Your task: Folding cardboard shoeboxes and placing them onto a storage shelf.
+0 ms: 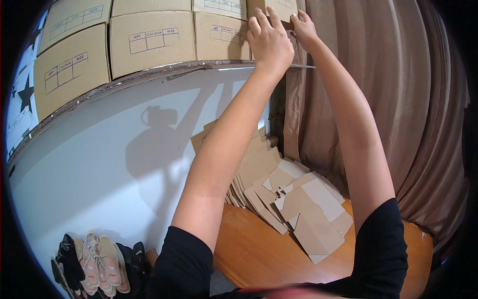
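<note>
Both hands press a plain brown cardboard box on the shelf's top row: left hand flat on its front, right hand pinching its edge. Below them, flattened cardboard blanks remain unfolded.

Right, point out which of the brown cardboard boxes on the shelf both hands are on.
The brown cardboard box at the far right end of the shelf row, beside the brown curtain. The left hand and right hand press on it; the other boxes stand untouched.

Your left hand covers much of the end box, whose top the picture's edge cuts off.
</note>
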{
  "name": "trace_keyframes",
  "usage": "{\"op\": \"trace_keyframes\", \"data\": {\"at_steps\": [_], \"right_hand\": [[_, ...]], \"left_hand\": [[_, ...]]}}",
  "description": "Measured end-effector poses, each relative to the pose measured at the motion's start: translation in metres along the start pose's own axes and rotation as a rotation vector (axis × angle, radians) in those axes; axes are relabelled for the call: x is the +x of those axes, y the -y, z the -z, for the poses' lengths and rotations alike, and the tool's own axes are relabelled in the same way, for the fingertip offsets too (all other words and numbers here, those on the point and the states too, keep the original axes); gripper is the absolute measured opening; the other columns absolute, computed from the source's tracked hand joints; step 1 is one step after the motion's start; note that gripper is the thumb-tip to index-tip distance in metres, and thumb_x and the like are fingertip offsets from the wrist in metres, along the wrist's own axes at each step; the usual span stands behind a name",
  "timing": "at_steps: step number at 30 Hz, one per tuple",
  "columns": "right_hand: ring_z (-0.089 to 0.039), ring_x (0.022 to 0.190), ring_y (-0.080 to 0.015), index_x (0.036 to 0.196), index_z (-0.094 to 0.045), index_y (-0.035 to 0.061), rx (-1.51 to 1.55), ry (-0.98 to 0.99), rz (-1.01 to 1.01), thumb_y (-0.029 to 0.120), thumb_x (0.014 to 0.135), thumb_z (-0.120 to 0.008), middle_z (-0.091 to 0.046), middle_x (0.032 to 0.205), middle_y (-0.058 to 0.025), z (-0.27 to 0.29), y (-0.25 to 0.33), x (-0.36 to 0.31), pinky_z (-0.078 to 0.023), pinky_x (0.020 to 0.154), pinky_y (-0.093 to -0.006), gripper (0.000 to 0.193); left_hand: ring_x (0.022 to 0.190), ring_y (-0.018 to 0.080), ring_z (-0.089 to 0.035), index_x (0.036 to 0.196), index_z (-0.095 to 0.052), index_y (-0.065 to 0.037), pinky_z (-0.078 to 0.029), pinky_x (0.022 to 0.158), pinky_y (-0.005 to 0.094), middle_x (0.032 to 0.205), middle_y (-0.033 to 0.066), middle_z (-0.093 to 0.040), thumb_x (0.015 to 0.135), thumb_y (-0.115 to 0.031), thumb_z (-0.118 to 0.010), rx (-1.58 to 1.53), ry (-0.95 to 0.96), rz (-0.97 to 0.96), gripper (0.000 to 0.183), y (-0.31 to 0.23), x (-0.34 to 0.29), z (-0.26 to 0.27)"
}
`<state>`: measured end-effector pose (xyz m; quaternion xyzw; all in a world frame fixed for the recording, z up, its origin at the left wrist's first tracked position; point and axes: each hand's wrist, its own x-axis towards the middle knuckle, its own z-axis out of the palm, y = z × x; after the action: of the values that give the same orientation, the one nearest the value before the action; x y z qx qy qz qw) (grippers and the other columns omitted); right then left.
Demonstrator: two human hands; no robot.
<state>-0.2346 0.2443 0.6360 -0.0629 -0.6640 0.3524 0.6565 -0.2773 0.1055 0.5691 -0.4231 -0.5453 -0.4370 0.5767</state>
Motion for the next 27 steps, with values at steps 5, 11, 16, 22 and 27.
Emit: {"op": "trace_keyframes", "data": {"at_steps": [5,11,16,22,27], "right_hand": [[-0.050,0.106,-0.0261,0.139,-0.026,0.0199,-0.218,0.059,-0.142,0.033,0.087,-0.047,-0.046,0.128,-0.0105,-0.012,-0.003,-0.011,-0.046,0.077,-0.0424,0.058],[-0.038,0.121,-0.0322,0.141,-0.019,0.0206,-0.295,0.072,-0.187,0.030,0.086,-0.045,-0.034,0.136,-0.0169,-0.023,-0.010,-0.006,-0.038,0.093,-0.0456,0.062],[-0.037,0.123,-0.0325,0.140,-0.018,0.0075,-0.207,0.198,-0.208,0.027,0.085,-0.042,-0.035,0.135,-0.0206,-0.034,0.006,-0.027,-0.035,0.096,-0.0393,0.063],[-0.038,0.122,-0.0338,0.137,-0.023,0.0023,-0.284,0.243,-0.111,0.025,0.085,-0.039,-0.039,0.131,-0.0228,-0.031,-0.001,-0.017,-0.032,0.098,-0.0382,0.059],[-0.031,0.125,-0.0380,0.136,-0.028,0.0054,-0.348,0.137,-0.125,0.033,0.085,-0.040,-0.030,0.136,-0.0252,-0.019,-0.022,-0.021,-0.028,0.102,-0.0413,0.059]], "left_hand": [[0.124,0.0326,-0.027,0.133,-0.032,-0.002,-0.021,0.096,0.0574,0.134,0.0201,-0.033,0.071,-0.036,-0.062,0.185,0.039,-0.076,0.077,0.021,-0.015,-0.003],[0.126,0.0312,-0.024,0.132,-0.034,0.000,-0.014,0.101,0.0562,0.135,0.0197,-0.032,0.071,-0.037,-0.061,0.284,-0.011,-0.131,0.077,0.027,-0.021,-0.015],[0.127,0.0303,-0.024,0.129,-0.038,0.002,-0.014,0.101,0.0567,0.135,0.0171,-0.034,0.070,-0.037,-0.061,0.343,-0.008,-0.130,0.074,0.037,-0.022,-0.019],[0.128,0.0301,-0.023,0.128,-0.040,0.001,-0.013,0.102,0.0576,0.135,0.0139,-0.035,0.069,-0.036,-0.062,0.371,-0.014,-0.143,0.073,0.033,-0.020,-0.013],[0.129,0.0302,-0.022,0.128,-0.040,-0.002,-0.013,0.101,0.0588,0.136,0.0129,-0.035,0.069,-0.036,-0.063,0.331,0.060,-0.150,0.072,0.021,-0.029,-0.008]]}}
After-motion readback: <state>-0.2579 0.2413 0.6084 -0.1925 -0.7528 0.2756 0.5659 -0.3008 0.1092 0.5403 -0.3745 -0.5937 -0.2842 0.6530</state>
